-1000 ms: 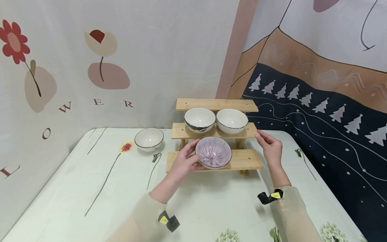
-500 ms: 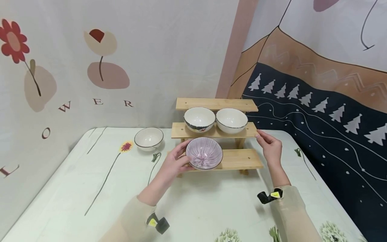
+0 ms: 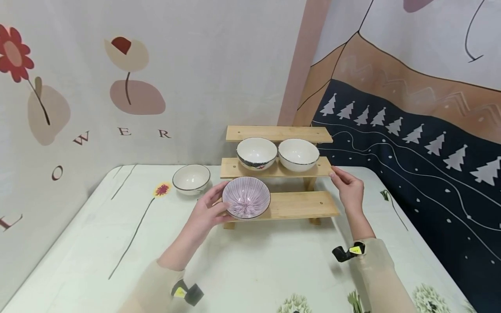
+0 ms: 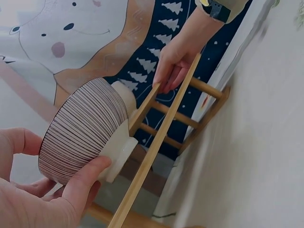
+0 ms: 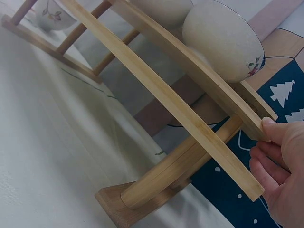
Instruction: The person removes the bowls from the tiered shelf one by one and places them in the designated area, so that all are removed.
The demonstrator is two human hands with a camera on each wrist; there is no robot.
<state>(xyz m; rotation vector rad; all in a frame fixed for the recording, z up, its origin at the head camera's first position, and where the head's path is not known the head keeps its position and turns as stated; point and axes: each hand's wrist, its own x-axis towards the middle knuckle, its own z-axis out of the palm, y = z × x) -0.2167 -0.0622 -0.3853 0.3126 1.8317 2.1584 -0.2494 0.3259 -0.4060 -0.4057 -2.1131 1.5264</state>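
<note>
A purple-striped bowl (image 3: 246,197) is in my left hand (image 3: 206,209), over the left end of the rack's lowest board (image 3: 297,205). The thumb presses near its foot in the left wrist view, with fingers round the rim side. Whether the foot touches the board, I cannot tell. My right hand (image 3: 348,190) pinches the right end of the middle board (image 5: 190,66) between thumb and fingers. On that board two white bowls stand side by side, the left bowl (image 3: 256,153) with a dark patterned outside and the right bowl (image 3: 298,154) with a thin dark rim.
Another white bowl (image 3: 191,179) stands on the white tablecloth (image 3: 250,265), left of the wooden rack. The top board (image 3: 278,134) is bare. Behind hang a printed pale curtain (image 3: 211,65) and a dark cloth with tree shapes (image 3: 391,156).
My left hand has slid the striped bowl leftward along the lowest board, from near its middle to its left end. The right hand keeps its hold on the middle board.
</note>
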